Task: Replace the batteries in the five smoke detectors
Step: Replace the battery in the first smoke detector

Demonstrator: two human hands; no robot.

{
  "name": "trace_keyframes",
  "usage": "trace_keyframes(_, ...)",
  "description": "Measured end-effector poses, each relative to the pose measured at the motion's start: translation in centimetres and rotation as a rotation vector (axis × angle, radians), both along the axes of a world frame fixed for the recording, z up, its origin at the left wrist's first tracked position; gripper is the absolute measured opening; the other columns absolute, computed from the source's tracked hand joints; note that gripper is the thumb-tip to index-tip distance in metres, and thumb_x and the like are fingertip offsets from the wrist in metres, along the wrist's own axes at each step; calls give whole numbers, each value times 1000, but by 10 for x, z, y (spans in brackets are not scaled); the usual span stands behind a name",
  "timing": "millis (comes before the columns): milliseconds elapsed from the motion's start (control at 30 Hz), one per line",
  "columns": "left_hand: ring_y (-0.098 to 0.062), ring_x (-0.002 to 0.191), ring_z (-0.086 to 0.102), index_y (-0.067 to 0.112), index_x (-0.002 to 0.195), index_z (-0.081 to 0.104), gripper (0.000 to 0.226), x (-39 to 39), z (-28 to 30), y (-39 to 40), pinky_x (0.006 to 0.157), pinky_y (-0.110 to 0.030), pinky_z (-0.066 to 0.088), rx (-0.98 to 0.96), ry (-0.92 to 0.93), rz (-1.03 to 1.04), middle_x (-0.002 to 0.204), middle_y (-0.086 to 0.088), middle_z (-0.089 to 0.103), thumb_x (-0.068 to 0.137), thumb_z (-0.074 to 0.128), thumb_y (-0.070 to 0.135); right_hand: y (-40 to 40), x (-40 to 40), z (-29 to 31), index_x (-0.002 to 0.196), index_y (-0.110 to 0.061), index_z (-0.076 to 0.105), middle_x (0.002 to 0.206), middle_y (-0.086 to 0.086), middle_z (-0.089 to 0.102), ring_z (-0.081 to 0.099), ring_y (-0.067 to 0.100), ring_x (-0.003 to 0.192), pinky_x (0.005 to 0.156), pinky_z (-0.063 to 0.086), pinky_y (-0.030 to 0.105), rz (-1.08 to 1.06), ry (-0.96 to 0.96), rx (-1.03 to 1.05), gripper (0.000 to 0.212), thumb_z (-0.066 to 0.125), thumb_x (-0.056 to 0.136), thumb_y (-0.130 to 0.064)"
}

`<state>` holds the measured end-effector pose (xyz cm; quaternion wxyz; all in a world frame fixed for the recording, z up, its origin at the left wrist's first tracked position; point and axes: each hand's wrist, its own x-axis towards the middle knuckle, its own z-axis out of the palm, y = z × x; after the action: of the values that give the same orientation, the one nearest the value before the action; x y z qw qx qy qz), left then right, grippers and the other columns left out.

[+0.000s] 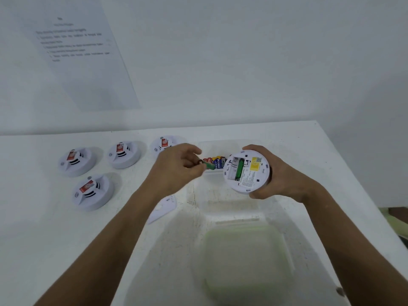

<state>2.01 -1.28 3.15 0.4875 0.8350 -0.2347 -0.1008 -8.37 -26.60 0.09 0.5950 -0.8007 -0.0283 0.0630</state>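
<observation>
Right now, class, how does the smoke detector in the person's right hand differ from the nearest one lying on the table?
The held smoke detector is tilted in the right hand, back showing, battery bay open with one green battery inside. The nearest table detector lies flat, face up, untouched, with a red label. The held one shows a yellow sticker instead. Both are round and white.

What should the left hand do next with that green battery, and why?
Probably carry the green battery right, to the open compartment of the detector that the right hand holds underside up. One slot looks empty beside a green cell, and the left hand already pinches the battery close by.
</observation>
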Motion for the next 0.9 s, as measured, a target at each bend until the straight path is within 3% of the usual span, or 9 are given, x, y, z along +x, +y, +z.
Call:
trace_keyframes(67, -8, 67, 68, 14, 93, 71, 15, 4, 0, 2, 59, -22, 53, 36, 117, 13, 78, 4, 73, 79, 77, 15, -5, -5, -1, 137, -31, 43, 129, -8, 55, 56, 10, 120, 85, 56, 27, -16, -2, -13, 97, 85, 55, -2)
trace_keyframes(167, -4, 64, 59, 19, 91, 75, 10, -1, -11, -1, 55, -17, 44, 150, 112, -41, 80, 12, 69, 82, 75, 24, -7, -8, -3, 137, -31, 43, 126, -11, 57, 57, 9, 118, 83, 57, 28, -15, 16, -8, 96, 85, 55, -2)
trace_keyframes(300, 0, 66, 52, 25, 91, 77, 11, 1, -25, -6, 65, -19, 38, 357, 60, -147, 87, 17, 64, 82, 73, 32, -6, -10, -6, 137, -31, 43, 125, -12, 58, 57, 7, 116, 80, 56, 27, -23, 23, 14, 96, 84, 56, 0)
trace_keyframes(367, 2, 77, 54, 25, 93, 77, 13, 2, -28, -10, 72, -20, 38, 445, 120, -195, 95, 13, 66, 83, 72, 31, -6, -9, -7, 137, -32, 43, 126, -12, 57, 57, 6, 117, 80, 56, 26, -26, 23, 15, 96, 84, 56, -1)
trace_keyframes(567, -15, 110, 58, 18, 109, 73, 25, 4, -30, -28, 91, -26, 44, 649, 127, -248, 123, 3, 65, 86, 66, 18, -6, -11, -10, 138, -32, 43, 128, -11, 56, 56, 10, 120, 85, 57, 30, -21, 18, 8, 97, 85, 55, -2)
trace_keyframes(733, -17, 118, 56, 16, 119, 68, 32, 0, -35, -34, 91, -23, 42, 703, 79, -214, 130, 1, 62, 89, 57, 9, -6, -12, -10, 138, -34, 43, 128, -12, 57, 56, 11, 120, 88, 58, 35, -18, 24, 7, 97, 86, 56, -3)
trace_keyframes(900, -17, 121, 54, 17, 118, 68, 32, -3, -33, -31, 89, -20, 39, 676, 59, -199, 134, 1, 59, 90, 56, 9, -7, -11, -9, 138, -33, 43, 126, -15, 57, 56, 7, 118, 85, 57, 29, -9, 19, 2, 96, 85, 57, -2)
